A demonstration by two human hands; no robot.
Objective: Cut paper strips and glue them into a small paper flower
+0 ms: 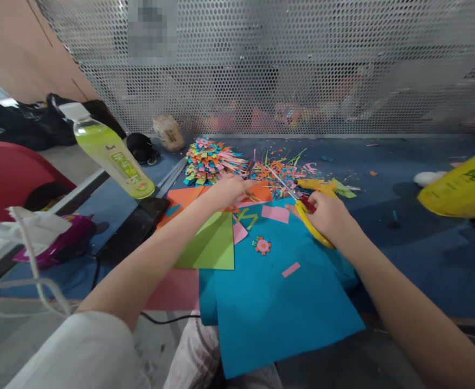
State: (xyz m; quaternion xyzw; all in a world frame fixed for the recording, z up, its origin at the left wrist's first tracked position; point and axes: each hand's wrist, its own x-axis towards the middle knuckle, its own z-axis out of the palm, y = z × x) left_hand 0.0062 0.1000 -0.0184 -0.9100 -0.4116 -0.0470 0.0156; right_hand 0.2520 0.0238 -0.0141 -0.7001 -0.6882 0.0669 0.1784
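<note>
Right over the far edge of the big blue sheet [278, 324], the yellow scissors [303, 214] sit in the right hand [331, 213]. Those fingers are curled shut round the handle, and the blades point away and a bit to the left. I can't tell if the blades are a little apart.

Just left of the tips, the left hand [230, 190] reaches low over the orange paper [183, 199]. Its fingers are bent, with one sticking out to the right. I can't tell if they pinch anything.

To do this well, I think the tips should point away from the left hand, because they look near it. Tiny bits look easy to lose, so a soft pinch by the edge should work best.

On the blue sheet lie a little paper flower [263, 246] and a pink strip [291, 269]. A green sheet [217, 246] is beside them, under the left arm. Farther back are a messy heap of scraps [280, 172] and a pointy pile of bright paper bits [205, 162]. A bottle of green drink [112, 154] stands off to the left.
</note>
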